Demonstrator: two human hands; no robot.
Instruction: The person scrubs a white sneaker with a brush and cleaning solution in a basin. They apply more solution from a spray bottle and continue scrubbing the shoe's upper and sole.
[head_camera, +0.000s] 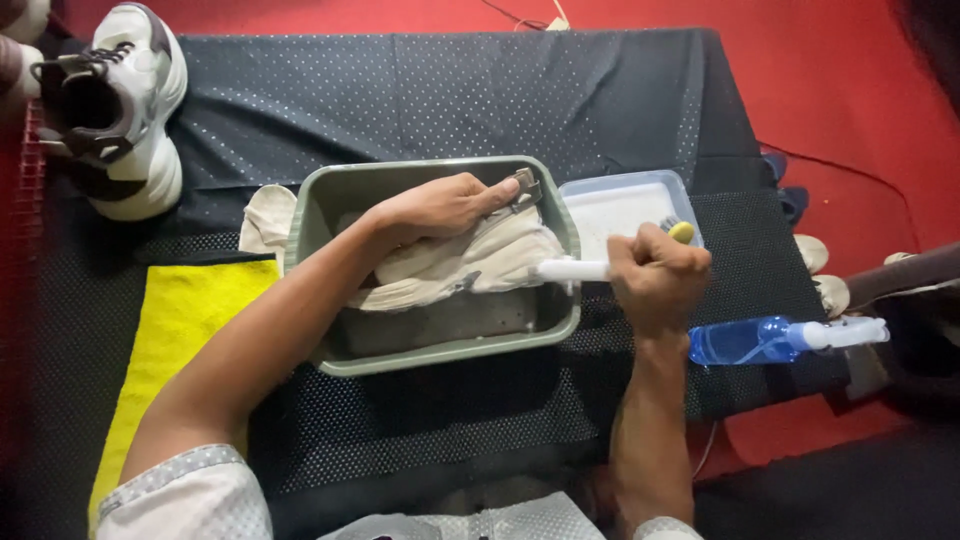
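— What is held by each hand?

— A cream-coloured shoe (455, 262) is pinned down by the left hand (440, 205), whose fingers are laid flat over the upper, pressed on it rather than closed round it. The shoe is kept inside a grey-green basin (330, 205) in the middle of the scene, lying on its side, so that any wet is likely caught by the basin. A white-handled brush (572, 269) is clamped in the grip of the right hand (655, 278), the fist shut round the handle, and the brush head is set against the shoe at the basin's right rim.

— And what is placed around them?

— A shallow clear tray (620, 205) is set just beside the basin on the right, within reach of the brush hand. A blue spray bottle (760, 340) is laid on its side near the right wrist. A yellow cloth (175, 340) is spread to the left, and a pale rag (268, 218) is tucked against the basin's far left corner. A second white sneaker (120, 100) is parked far left, apart from the wet work. Everything is carried on a dark dotted mat (450, 90) over a red floor (830, 90).
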